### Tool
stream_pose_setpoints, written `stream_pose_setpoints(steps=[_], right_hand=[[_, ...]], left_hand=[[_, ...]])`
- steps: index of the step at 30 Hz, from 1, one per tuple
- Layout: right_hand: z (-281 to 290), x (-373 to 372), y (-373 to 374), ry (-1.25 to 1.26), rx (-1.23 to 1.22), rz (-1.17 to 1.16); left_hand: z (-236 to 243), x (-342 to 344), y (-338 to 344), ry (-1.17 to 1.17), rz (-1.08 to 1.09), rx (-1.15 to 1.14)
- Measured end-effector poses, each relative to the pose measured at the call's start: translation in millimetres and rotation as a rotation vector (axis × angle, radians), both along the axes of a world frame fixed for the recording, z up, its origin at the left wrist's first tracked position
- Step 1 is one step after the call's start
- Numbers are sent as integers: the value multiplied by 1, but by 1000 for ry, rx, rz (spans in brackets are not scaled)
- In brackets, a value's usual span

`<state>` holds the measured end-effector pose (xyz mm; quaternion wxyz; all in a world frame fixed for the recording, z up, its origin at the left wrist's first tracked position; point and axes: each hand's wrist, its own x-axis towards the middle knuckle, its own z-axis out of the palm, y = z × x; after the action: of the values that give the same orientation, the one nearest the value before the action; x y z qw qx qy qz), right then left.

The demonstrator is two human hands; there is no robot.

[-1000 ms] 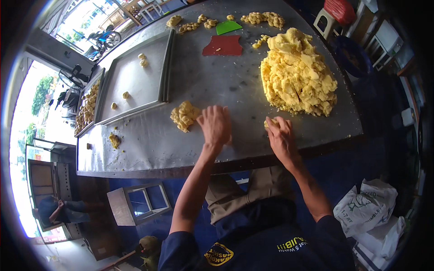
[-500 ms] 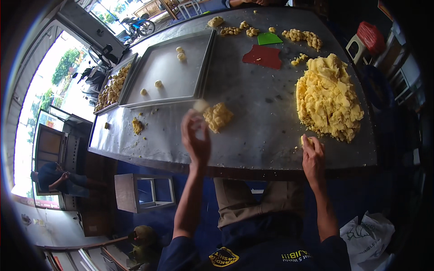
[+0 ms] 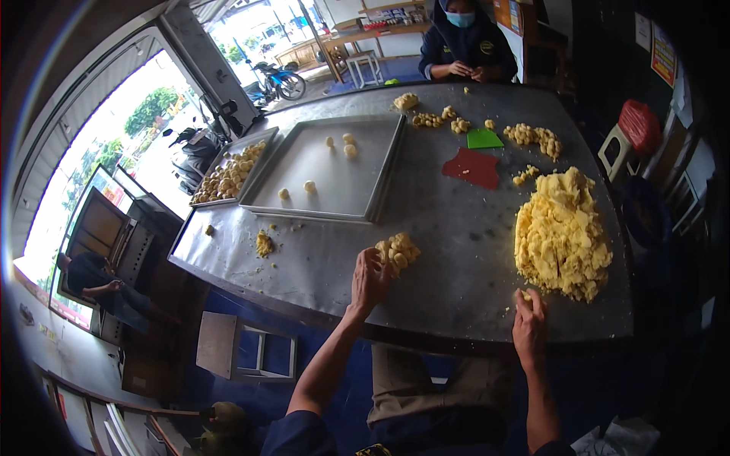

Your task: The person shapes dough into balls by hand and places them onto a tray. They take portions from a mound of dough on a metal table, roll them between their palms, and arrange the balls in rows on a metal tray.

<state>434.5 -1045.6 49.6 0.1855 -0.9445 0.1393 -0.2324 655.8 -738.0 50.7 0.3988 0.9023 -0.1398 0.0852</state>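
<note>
My left hand is closed at the near left side of a clump of pale dough pieces, its fingertips pressed into the edge. My right hand pinches a small lump of yellow filling just above the metal table, below a big crumbly mound of yellow filling. Beyond my left hand lies a large metal tray with several round dough balls scattered on it. Left of it, a smaller tray is heaped with balls.
A red scraper and a green one lie mid-table, with small dough pieces around them. Across the table sits a person, hands together. A stool stands below the table's left front edge. Yellow crumbs lie at left.
My left hand let go of a pale ball, blurred in the air before, and came to the dough clump. The large tray holds one more ball. The view has tilted up, showing the person opposite.
</note>
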Motion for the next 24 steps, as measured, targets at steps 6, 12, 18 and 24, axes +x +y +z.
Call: stream_pose_setpoints(steps=[6,12,18,24], right_hand=[[3,-2,8,-22,31,8],[-5,-2,11,-65,53,16],[-1,-4,7,-60,179,3],[-4,-2,7,-81,111,-94]], left_hand=[[-15,18,-23,-61,180,183],[2,30,-55,432,146,-420],[-4,-3,-80,313,-81,-480],[5,-23,-38,215,-174,-202]])
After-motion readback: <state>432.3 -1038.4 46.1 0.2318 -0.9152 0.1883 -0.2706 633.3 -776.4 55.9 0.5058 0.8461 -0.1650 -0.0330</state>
